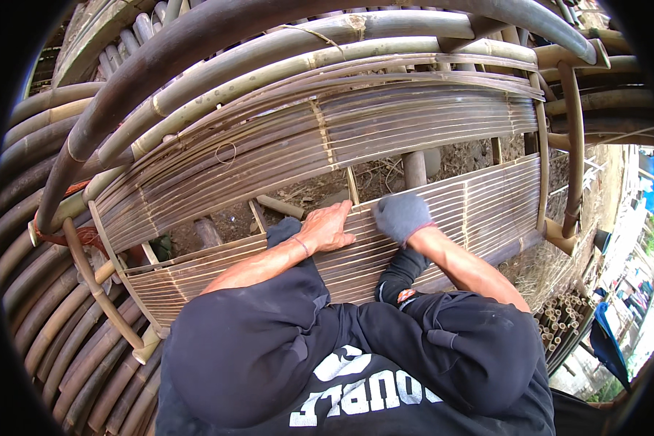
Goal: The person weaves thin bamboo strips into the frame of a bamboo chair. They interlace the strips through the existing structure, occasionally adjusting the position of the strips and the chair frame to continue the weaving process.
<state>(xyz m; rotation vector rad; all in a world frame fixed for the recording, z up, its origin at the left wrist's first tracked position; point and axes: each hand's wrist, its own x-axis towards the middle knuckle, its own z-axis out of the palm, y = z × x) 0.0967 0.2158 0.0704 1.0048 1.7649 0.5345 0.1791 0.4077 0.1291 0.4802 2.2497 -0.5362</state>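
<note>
In front of me lies a bamboo frame with two panels of thin split slats, a near panel [487, 211] and a far panel [414, 109], parted by an open gap. My left hand [325, 227], bare, rests on the near panel by its gap-side edge, thumb and fingers apart. Just right of it, my right hand [403, 216] in a grey glove is closed at the same edge; what is in its fingers, if anything, is hidden. A narrow crosspiece [352, 186] spans the gap between my hands.
Thick bamboo poles [269, 58] run along the far side. Stacked poles [58, 312] fill the left, and a bundle of cut bamboo [559, 320] lies at the lower right. Through the gap show soil and a short bamboo piece [280, 206]. Red cord [83, 240] hangs at the left corner.
</note>
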